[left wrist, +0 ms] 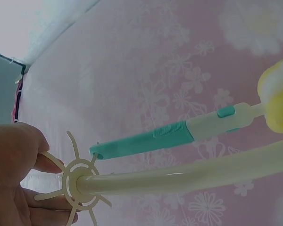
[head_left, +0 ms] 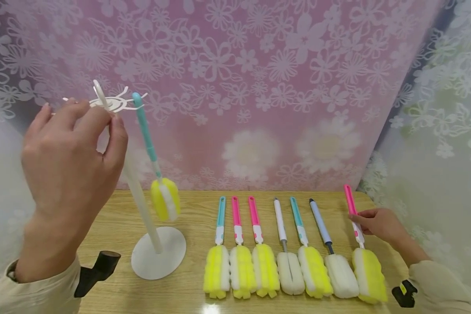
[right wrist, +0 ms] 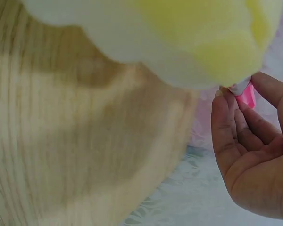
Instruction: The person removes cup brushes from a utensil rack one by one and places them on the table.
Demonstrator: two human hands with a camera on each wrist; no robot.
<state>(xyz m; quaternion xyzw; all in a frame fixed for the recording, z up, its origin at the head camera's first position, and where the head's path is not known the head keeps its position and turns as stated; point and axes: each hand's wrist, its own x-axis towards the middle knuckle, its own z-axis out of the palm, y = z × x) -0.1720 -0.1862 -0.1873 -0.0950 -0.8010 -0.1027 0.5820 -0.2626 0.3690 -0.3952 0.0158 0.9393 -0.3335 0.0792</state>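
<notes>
My left hand (head_left: 74,152) grips the hooked top of a white hanging stand (head_left: 141,209). In the left wrist view, thumb and fingers are around the prongs of the hook ring (left wrist: 66,183). From a prong beside that hand hangs a teal-handled bottle brush (head_left: 144,126) with a yellow and white sponge head. At the right, my right hand (head_left: 384,224) pinches the handle of a pink and white bottle brush (head_left: 350,200). That brush's yellow and white sponge head (right wrist: 188,37) fills the top of the right wrist view, covering part of the handle.
Several sponge brushes lie side by side on the wooden table (head_left: 192,301), including a teal one (head_left: 221,218), a white one (head_left: 279,218) and a blue one (head_left: 319,220). The stand's round base (head_left: 158,270) is at left. A flowered pink curtain (head_left: 196,144) hangs behind.
</notes>
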